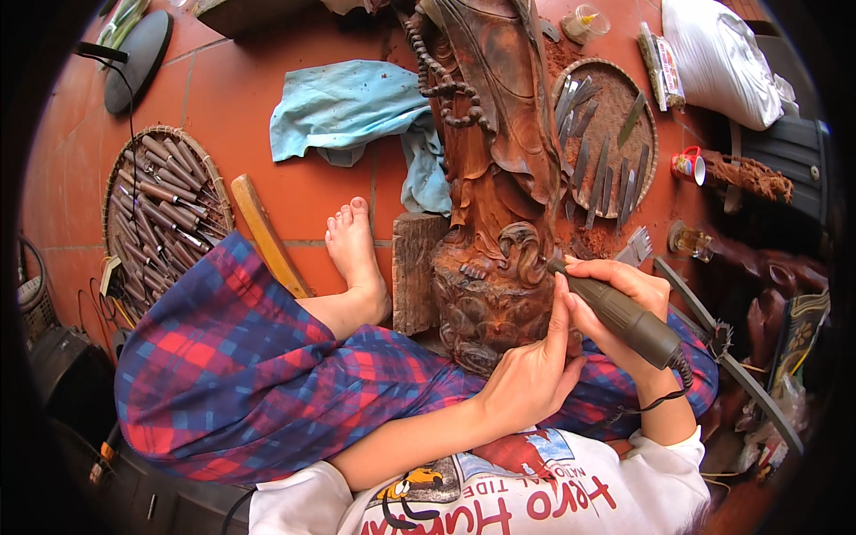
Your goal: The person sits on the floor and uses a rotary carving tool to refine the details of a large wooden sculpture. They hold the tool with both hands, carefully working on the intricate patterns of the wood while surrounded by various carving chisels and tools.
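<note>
A dark reddish-brown carved wooden statue [495, 160] lies in front of me, its draped robe and beads toward the far side and its scrolled base [481, 308] close to my lap. My right hand [629, 290] is closed around an olive-coloured rotary carving tool [629, 321], whose tip meets the right side of the base. Low against that base rests my left hand [528, 379]. One of its fingers stretches up beside the tool's nose; the others bend near the wood. A wooden block [415, 272] stands along the base's left side.
Left, a round basket [223, 183] holds several wooden-handled chisels [165, 209] beside a curved wooden piece [267, 236]. A light-blue cloth [343, 107] touches the statue. Right, a woven tray [615, 80] carries flat blades; a red cup [688, 166] and glass mug [691, 241] stand nearby.
</note>
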`<state>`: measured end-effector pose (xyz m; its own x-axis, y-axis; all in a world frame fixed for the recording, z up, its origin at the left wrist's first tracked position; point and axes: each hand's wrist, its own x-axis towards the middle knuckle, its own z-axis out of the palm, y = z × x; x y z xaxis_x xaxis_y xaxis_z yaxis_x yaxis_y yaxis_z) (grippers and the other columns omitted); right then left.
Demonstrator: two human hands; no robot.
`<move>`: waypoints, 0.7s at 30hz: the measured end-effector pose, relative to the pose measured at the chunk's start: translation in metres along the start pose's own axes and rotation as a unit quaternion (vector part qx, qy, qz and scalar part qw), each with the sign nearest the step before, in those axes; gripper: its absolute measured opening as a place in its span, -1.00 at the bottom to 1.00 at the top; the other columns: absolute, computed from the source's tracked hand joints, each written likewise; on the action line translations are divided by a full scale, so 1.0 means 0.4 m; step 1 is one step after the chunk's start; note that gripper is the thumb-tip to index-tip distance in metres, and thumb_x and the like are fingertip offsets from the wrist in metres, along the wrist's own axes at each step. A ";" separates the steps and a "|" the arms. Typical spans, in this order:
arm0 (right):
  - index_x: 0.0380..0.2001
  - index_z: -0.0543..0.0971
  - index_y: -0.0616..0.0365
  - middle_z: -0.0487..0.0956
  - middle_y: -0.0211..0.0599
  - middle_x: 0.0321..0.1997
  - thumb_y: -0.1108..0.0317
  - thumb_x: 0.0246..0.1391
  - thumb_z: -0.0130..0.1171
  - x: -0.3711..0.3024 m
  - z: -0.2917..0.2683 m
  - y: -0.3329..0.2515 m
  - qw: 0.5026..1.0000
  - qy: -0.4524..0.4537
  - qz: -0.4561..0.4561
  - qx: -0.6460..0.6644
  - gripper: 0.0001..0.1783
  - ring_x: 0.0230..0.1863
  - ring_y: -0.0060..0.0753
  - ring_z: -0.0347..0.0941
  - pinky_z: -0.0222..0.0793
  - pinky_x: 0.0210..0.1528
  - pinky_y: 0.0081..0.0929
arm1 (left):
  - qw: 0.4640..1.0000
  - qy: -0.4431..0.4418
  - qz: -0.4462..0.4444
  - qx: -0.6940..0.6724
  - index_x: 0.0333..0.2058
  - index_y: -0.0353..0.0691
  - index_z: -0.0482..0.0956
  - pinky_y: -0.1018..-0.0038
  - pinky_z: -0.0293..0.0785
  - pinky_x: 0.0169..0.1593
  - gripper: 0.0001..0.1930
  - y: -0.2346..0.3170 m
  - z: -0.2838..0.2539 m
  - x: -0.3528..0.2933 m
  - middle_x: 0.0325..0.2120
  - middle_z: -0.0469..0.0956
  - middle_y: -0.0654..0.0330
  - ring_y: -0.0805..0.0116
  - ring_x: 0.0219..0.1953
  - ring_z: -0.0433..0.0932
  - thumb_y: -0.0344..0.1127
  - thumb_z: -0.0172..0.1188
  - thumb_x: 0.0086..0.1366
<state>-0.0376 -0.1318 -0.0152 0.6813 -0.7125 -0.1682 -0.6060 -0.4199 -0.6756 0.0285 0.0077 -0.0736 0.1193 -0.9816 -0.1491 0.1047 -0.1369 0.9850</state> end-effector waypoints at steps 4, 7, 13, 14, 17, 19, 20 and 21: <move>-0.30 0.66 0.24 0.69 -0.13 -0.26 0.47 -0.16 0.41 0.013 0.004 -0.009 0.999 0.026 -0.028 -0.024 -0.73 -0.19 -0.22 0.67 0.56 -0.07 -0.42 | 1.000 0.008 0.024 0.006 0.35 -0.51 -0.51 0.19 0.58 -0.27 0.04 -0.002 -0.011 0.024 -0.30 0.60 -0.23 -0.09 -0.33 0.66 -0.51 0.18 0.19; -0.30 0.66 0.21 0.69 -0.14 -0.27 0.45 -0.16 0.42 0.000 0.004 -0.007 0.998 -0.006 -0.042 -0.044 -0.73 -0.21 -0.22 0.67 0.56 -0.06 -0.40 | 0.999 -0.015 -0.034 -0.009 0.34 -0.52 -0.51 0.18 0.57 -0.28 0.05 0.022 -0.015 0.001 -0.27 0.59 -0.26 -0.10 -0.34 0.66 -0.50 0.19 0.18; -0.30 0.65 0.23 0.69 -0.17 -0.27 0.45 -0.15 0.43 0.012 0.007 -0.025 0.997 0.003 -0.045 -0.058 -0.73 -0.19 -0.22 0.67 0.57 -0.08 -0.42 | 0.999 0.007 0.005 -0.031 0.33 -0.54 -0.52 0.19 0.57 -0.29 0.05 0.001 -0.007 0.005 -0.33 0.60 -0.24 -0.11 -0.37 0.65 -0.48 0.20 0.19; -0.30 0.65 0.23 0.69 -0.17 -0.27 0.45 -0.16 0.43 0.010 0.007 -0.025 0.997 0.002 -0.042 -0.058 -0.73 -0.19 -0.22 0.67 0.57 -0.09 -0.42 | 0.999 0.010 0.015 -0.032 0.33 -0.54 -0.53 0.19 0.57 -0.29 0.06 -0.001 -0.008 0.011 -0.33 0.60 -0.24 -0.11 -0.38 0.65 -0.48 0.20 0.19; -0.31 0.65 0.22 0.69 -0.18 -0.28 0.46 -0.16 0.42 0.006 0.003 -0.023 0.997 -0.018 -0.044 -0.065 -0.73 -0.20 -0.23 0.67 0.57 -0.09 -0.42 | 0.998 -0.014 -0.043 -0.047 0.34 -0.54 -0.52 0.17 0.57 -0.28 0.05 0.025 -0.009 -0.005 -0.34 0.60 -0.24 -0.13 -0.36 0.65 -0.47 0.19 0.19; -0.31 0.65 0.22 0.69 -0.18 -0.28 0.46 -0.16 0.42 0.004 0.000 -0.023 0.997 -0.034 -0.030 -0.060 -0.73 -0.21 -0.23 0.67 0.56 -0.08 -0.41 | 0.996 -0.025 -0.070 -0.055 0.34 -0.53 -0.52 0.16 0.57 -0.27 0.05 0.032 -0.010 -0.009 -0.33 0.60 -0.24 -0.14 -0.34 0.65 -0.47 0.20 0.19; -0.30 0.65 0.22 0.69 -0.18 -0.28 0.46 -0.16 0.42 0.003 -0.001 -0.024 0.997 -0.042 -0.023 -0.058 -0.73 -0.22 -0.23 0.67 0.56 -0.08 -0.40 | 0.995 -0.024 -0.071 -0.060 0.34 -0.53 -0.52 0.16 0.57 -0.27 0.05 0.032 -0.010 -0.008 -0.33 0.60 -0.24 -0.13 -0.33 0.65 -0.47 0.20 0.19; -0.29 0.65 0.21 0.69 -0.17 -0.27 0.46 -0.15 0.41 0.007 -0.002 -0.027 0.997 -0.034 -0.027 -0.064 -0.74 -0.21 -0.23 0.67 0.56 -0.08 -0.41 | 0.995 -0.023 -0.071 -0.064 0.34 -0.53 -0.52 0.16 0.57 -0.26 0.05 0.032 -0.010 -0.006 -0.33 0.60 -0.24 -0.13 -0.33 0.65 -0.47 0.20 0.19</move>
<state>-0.0294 -0.1295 -0.0076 0.7383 -0.6489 -0.1841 -0.6115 -0.5287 -0.5887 0.0336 0.0087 -0.0611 0.0501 -0.9590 -0.2788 0.2434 -0.2591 0.9347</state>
